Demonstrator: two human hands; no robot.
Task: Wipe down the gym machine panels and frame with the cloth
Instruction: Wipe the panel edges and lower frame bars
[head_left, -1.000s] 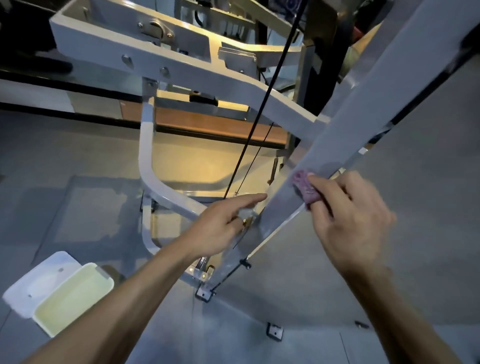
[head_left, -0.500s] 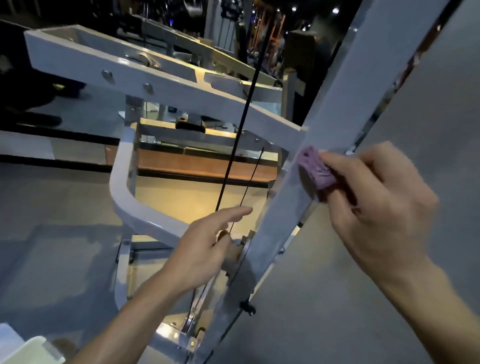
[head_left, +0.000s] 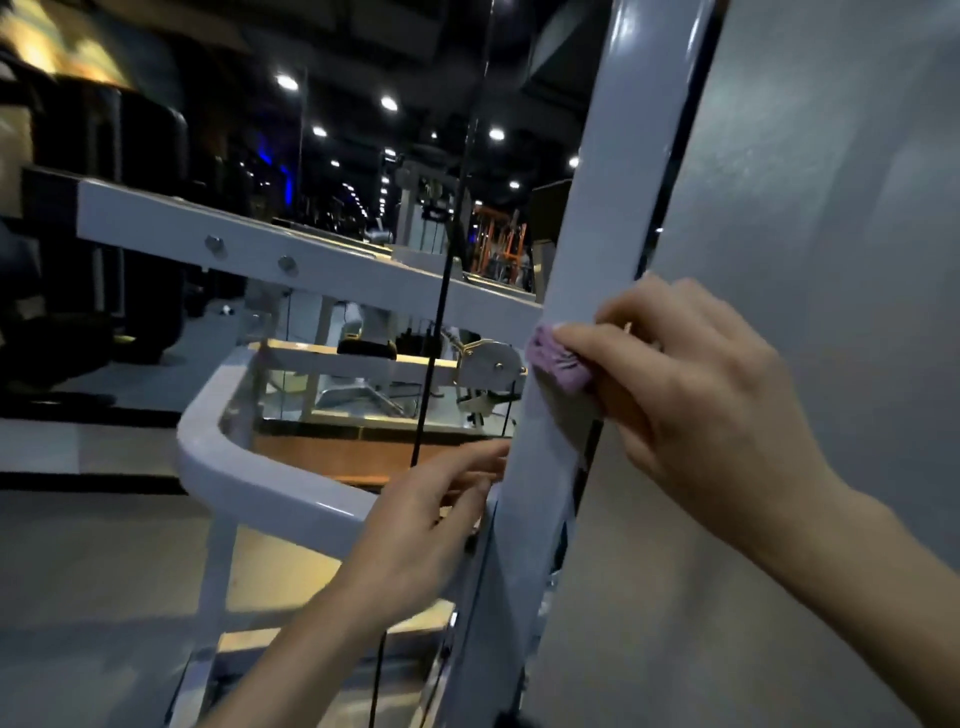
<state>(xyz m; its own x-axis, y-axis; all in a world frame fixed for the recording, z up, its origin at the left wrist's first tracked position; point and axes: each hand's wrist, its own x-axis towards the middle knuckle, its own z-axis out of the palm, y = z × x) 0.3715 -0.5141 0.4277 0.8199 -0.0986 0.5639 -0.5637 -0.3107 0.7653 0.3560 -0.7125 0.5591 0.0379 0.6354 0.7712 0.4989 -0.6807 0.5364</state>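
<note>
A tall white frame post (head_left: 608, 208) of the gym machine rises through the middle of the head view. My right hand (head_left: 696, 395) grips a small folded pink cloth (head_left: 558, 361) and presses it against the post's front face at mid height. Lower down, my left hand (head_left: 421, 540) rests with extended fingers against the post's left edge. A grey panel (head_left: 831, 260) fills the right side, just behind the post.
A white crossbar with two bolts (head_left: 249, 254) runs from the left into the post. A curved white frame tube (head_left: 249, 467) bends below it. A black cable (head_left: 441, 291) hangs in front, near a metal pulley (head_left: 493, 366). More gym machines stand in the dark background.
My right hand has slid the pink cloth up the post. My head has tilted up, so the floor and the white tub have left the view. My left hand stays by the post's left edge.
</note>
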